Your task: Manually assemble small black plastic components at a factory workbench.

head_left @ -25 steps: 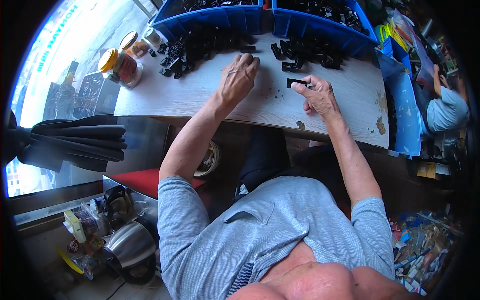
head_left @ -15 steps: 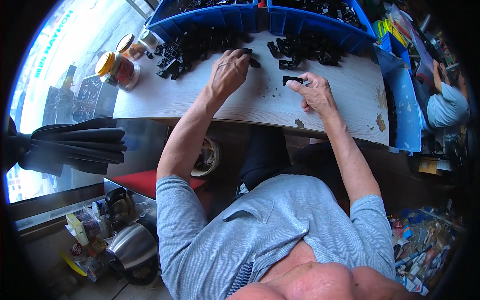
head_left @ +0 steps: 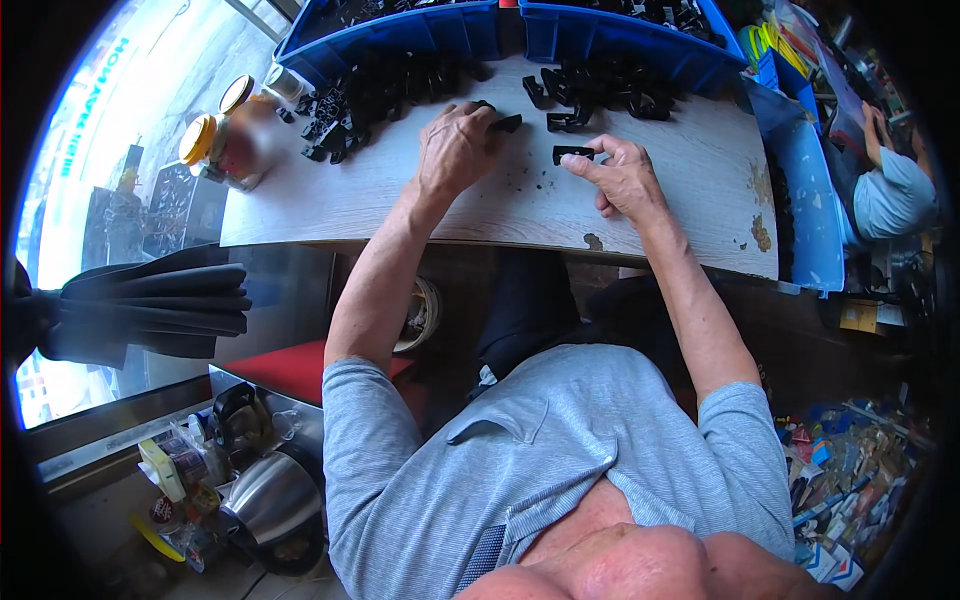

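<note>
My left hand (head_left: pixel 455 148) is over the table with its fingers curled together. A small black plastic part (head_left: pixel 508 124) sticks out at its fingertips, and the fingers hide the rest of it. My right hand (head_left: pixel 622 180) pinches another black plastic part (head_left: pixel 572 155), dark and oblong, between thumb and forefinger, just above the tabletop. Beyond my left hand lies a heap of black parts (head_left: pixel 410 85). A second heap of black parts (head_left: pixel 610 88) lies beyond my right hand, with one stray part (head_left: pixel 567 122) at its near edge.
Two blue bins (head_left: pixel 400 42) of black parts stand along the far side. Lidded jars (head_left: pixel 225 150) are at the table's left end. Dark crumbs lie on the pale tabletop (head_left: pixel 500 215). A blue crate (head_left: pixel 822 205) sits by its right edge; a co-worker (head_left: pixel 890 200) is farther right.
My left hand has turned slightly, and the black part now shows at its fingertips. My right hand keeps its pinch almost unchanged. The whole view has shifted a little.
</note>
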The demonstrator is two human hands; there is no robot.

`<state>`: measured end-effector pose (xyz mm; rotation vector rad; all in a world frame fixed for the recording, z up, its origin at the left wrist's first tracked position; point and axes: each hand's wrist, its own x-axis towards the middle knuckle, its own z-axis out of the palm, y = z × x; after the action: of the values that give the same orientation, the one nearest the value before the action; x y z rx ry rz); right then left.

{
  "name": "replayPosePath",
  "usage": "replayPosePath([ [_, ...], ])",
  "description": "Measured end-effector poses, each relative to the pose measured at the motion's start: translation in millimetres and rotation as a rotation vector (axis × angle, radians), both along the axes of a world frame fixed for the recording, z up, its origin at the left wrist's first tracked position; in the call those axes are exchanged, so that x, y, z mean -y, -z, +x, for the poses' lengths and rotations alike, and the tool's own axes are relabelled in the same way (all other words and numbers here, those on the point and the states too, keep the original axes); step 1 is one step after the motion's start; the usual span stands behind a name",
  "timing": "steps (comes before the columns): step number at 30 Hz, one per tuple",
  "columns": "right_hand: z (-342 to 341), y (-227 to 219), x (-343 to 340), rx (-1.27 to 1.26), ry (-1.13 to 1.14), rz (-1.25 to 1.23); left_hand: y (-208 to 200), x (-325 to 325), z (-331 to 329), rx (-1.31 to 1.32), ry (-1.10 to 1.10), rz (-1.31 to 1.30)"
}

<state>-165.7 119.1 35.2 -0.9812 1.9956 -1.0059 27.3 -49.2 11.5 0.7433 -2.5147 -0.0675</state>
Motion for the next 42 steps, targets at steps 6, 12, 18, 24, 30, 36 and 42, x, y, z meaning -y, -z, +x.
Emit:
replayPosePath([
  [6,0.4,-2.0,2.4,-0.003,0.029,0.032,1.4,-26.5,-8.8,-0.072,0.0,0.143],
  [12,0.4,-0.6,4.9,0.023,0.018,0.038,8.0,-36.5,-12.2,-0.172,0.044,0.221],
  [18,1.8,-1.5,4.8,0.018,0.017,0.055,6.7,-40.0,-10.8,-0.234,0.096,0.367],
  [24,-0.4,1.8,3.6,0.009,0.008,0.033,7.7,-37.4,-12.7,-0.373,0.258,0.734],
  [30,4.0,-4.5,3.9,0.009,0.02,0.068,10.5,-42.6,-26.5,-0.404,0.331,0.623],
  [36,0.1,-2.5,4.1,0.005,0.003,0.09,8.5,-45.8,-30.1,-0.323,0.323,0.562],
  [42,1.8,-5.7,2.9,0.001,0.005,0.085,9.8,-47.2,-30.2,-0.336,0.348,0.582],
])
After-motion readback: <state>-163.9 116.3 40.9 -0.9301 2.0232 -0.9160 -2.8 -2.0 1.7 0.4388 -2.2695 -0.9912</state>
